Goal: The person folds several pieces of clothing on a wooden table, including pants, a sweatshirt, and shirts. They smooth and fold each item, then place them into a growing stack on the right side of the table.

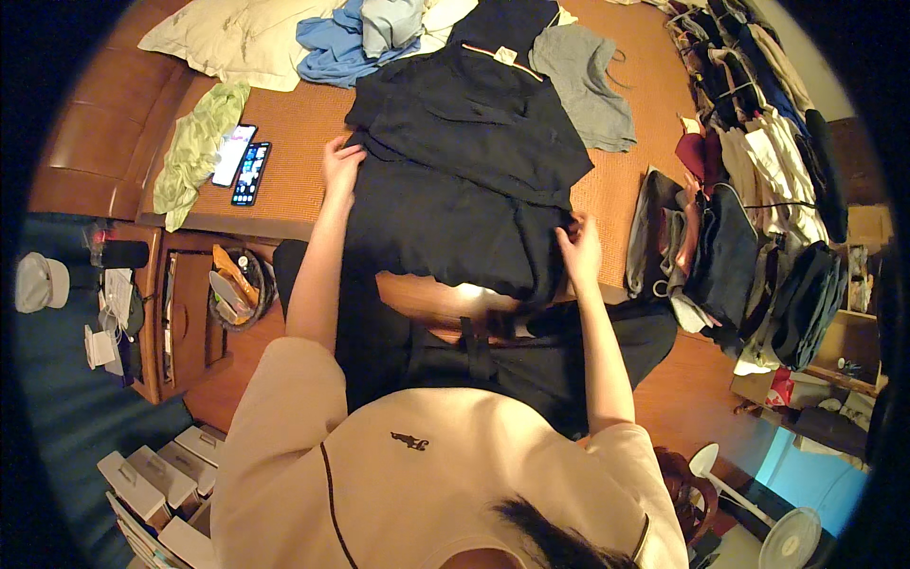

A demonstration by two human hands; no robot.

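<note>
A black short-sleeved shirt (455, 163) lies spread in front of me on a bed with a woven tan mat (298, 117), its collar at the far end and its hem hanging over the near edge. My left hand (344, 165) grips the shirt's left side near a sleeve, its fingertips on the cloth. At the right side, lower down, my right hand (579, 245) holds the fabric's edge, with some fingers hidden behind it. A grey garment (586, 89) rests beside the shirt at the upper right. Another black cloth (498, 25) lies beyond the collar.
Two lit phones (250, 174) lie beside a light green cloth (199, 153). A cream pillow (227, 43) and blue clothing (334, 43) are at the far left. Many clothes (768, 163) stand packed at the right. A basket (245, 284) sits by the wooden cabinet (188, 313).
</note>
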